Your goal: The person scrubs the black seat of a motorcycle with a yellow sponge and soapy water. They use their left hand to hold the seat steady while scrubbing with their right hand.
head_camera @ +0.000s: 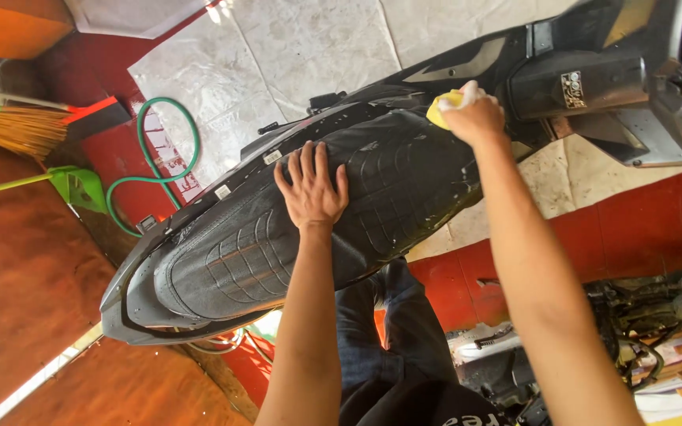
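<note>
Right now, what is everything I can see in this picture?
Black quilted scooter seat: one, wet, centre, on the black scooter body.
Yellow sponge: one, at the seat's far end.
Green garden hose: one, coiled on the floor, upper left.
Straw broom with green and red binding: one, far left.
Green plastic dustpan: one, below the broom.
Pale marbled floor tiles: top centre.
Left hand: flat, fingers spread on the seat.
Right hand: closed round the sponge.
Dark jeans: the person's legs, below the seat.
</note>
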